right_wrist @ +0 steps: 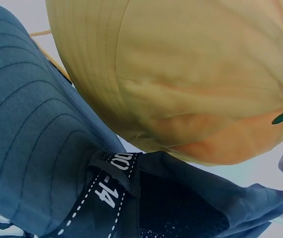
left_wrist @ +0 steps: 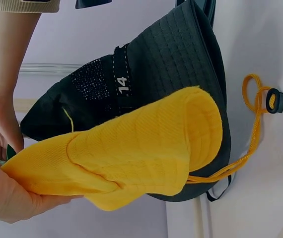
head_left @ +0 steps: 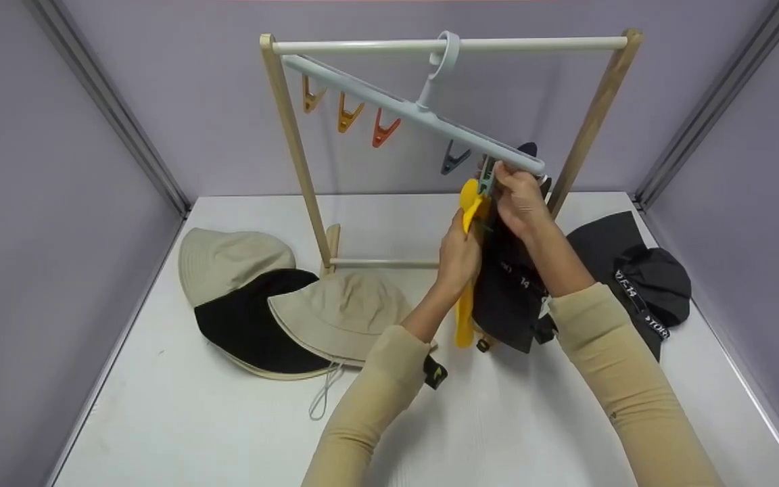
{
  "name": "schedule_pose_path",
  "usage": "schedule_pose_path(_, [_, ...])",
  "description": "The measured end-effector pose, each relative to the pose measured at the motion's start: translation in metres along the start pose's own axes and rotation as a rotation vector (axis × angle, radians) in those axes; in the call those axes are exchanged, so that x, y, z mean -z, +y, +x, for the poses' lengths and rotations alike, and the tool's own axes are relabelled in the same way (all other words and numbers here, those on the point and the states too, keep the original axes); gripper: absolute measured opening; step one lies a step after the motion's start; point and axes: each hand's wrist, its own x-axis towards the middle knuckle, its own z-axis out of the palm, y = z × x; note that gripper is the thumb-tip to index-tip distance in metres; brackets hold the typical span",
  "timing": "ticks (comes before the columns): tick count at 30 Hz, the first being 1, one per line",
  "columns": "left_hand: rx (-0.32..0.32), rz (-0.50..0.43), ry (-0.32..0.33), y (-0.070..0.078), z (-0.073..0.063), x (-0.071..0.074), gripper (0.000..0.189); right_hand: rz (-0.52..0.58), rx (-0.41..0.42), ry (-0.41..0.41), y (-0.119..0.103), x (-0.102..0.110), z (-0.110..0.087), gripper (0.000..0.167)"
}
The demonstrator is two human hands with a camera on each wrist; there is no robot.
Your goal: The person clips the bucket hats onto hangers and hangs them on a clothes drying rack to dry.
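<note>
Yellow hat is hanging folded from the left hand, whose fingers are gripping its narrow upper end, just below the low end of the pale hanger. Its yellow cord is trailing from the brim side and running through a dark toggle. Beside the hat, the right hand is pinching a green clip under the hanger bar; the hands are hiding the clip's mouth, so whether it is biting the cloth I cannot tell.

Just next to the yellow hat, a dark hat with a lettered band is hanging beneath that same low end. The hanger is tilting steeply, its hook looping over the white top rail of a wooden-legged rack. Along its bar, three orange-toned clips are dangling toward the high end, and a grey clip is hanging nearer the hands.

On the white tabletop, two beige hats and a black brim between them are lying overlapped at the left, while another dark hat with white lettering is resting at the right.
</note>
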Motion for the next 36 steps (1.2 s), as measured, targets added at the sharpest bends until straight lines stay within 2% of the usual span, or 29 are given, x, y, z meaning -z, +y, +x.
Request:
schedule_pose_path(7, [-0.002,-0.003,-0.001,0.005,0.002,-0.001,0.031,0.035,-0.008,0.002,0.001,-0.001,0.0,0.01])
schedule_pose_path(19, [0.015,0.028,-0.008,0.011,0.01,0.001,0.031,0.1,-0.013,-0.015,0.005,-0.002,0.001,0.012])
schedule_pose_path(31, [0.05,0.017,-0.041,0.016,0.01,0.002,0.034,0.064,-0.045,-0.026,0.004,-0.001,-0.003,0.012])
schedule_pose_path(36, [0.059,0.003,-0.054,0.018,0.009,0.001,0.035,-0.01,-0.03,-0.016,0.004,-0.002,-0.005,0.014])
